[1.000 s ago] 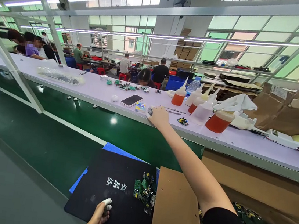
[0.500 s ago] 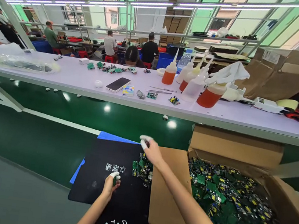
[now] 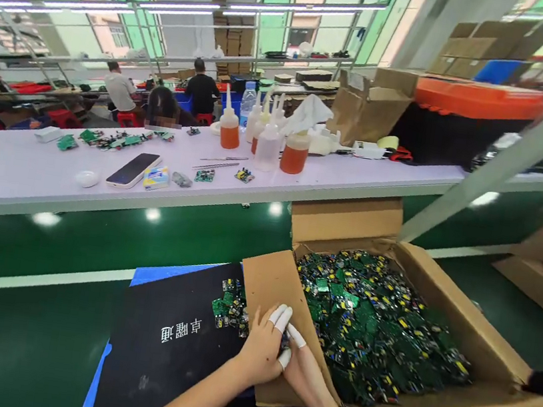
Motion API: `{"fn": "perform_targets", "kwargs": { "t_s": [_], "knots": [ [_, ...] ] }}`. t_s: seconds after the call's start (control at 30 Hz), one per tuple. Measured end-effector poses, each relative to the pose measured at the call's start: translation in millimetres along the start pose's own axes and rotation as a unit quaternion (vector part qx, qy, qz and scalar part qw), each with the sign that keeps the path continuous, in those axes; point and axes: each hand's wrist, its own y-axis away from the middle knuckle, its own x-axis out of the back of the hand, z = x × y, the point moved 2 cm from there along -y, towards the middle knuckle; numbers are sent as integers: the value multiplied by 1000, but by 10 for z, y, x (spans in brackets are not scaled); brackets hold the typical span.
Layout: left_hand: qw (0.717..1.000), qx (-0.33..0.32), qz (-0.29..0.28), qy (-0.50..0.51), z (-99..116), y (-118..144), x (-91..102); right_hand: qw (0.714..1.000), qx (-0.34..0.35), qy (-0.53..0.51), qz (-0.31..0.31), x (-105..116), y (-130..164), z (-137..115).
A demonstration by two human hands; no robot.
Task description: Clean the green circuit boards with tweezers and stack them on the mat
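Observation:
My left hand (image 3: 262, 349) and my right hand (image 3: 302, 366) meet over the open flap (image 3: 274, 278) of a cardboard box. White finger cots cover several fingertips. Both hands close around a small circuit board (image 3: 285, 341), which the fingers mostly hide. Just left of the flap, a small pile of green circuit boards (image 3: 227, 306) with yellow parts lies on a black mat (image 3: 154, 355) with white characters. To the right, the cardboard box (image 3: 467, 319) is filled with many loose circuit boards (image 3: 366, 318).
A long pale bench (image 3: 175, 200) crosses ahead, carrying a phone (image 3: 133, 169), tweezers (image 3: 221, 164), dropper bottles (image 3: 295, 153) of reddish liquid and more boards (image 3: 119, 139). A slanted metal post (image 3: 491, 153) rises beyond the box. People sit at benches farther back.
My view has turned right. My hands, apart before over the mat and the board pile, have come together above the box flap. The left hand has moved right.

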Motion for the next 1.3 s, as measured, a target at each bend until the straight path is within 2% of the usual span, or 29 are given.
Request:
{"fn": "perform_targets", "kwargs": {
  "t_s": [0.03,0.1,0.17,0.27,0.33,0.4,0.5,0.57,0.67,0.77,0.9,1.07,1.17,1.3],
  "knots": [
    [1000,-8,-5,-21,4,-11,-14,999,13,-24,20,86,10,-54],
    [998,-1,12,-62,-91,-28,74,996,39,-64,53,272,61,-158],
    [992,38,57,-110,-304,-33,277,990,66,-94,77,455,151,-255],
    [967,125,114,-190,-714,2,619,984,99,-110,98,649,303,-361],
    [951,175,103,-235,-956,36,767,984,108,-98,98,682,376,-388],
    [940,202,60,-270,-1132,39,829,989,100,-66,82,621,417,-366],
    [929,204,-18,-310,-1271,-71,819,999,44,20,24,367,418,-192],
    [922,193,-58,-331,-1306,-216,793,994,-16,101,-25,140,377,37],
    [914,173,-100,-353,-1311,-476,750,963,-100,242,-60,-165,231,492],
    [908,157,-127,-367,-1294,-691,679,920,-121,372,-18,-336,-22,906],
    [902,159,-116,-384,-1294,-778,552,868,-70,479,111,-339,-389,1181],
    [906,143,-103,-385,-1362,-608,465,830,5,512,221,-136,-648,1238],
    [909,132,-94,-383,-1419,-476,475,813,69,521,253,-31,-730,1238],
    [912,125,-82,-382,-1488,-300,504,798,158,532,234,1,-828,1261]
  ]
}}
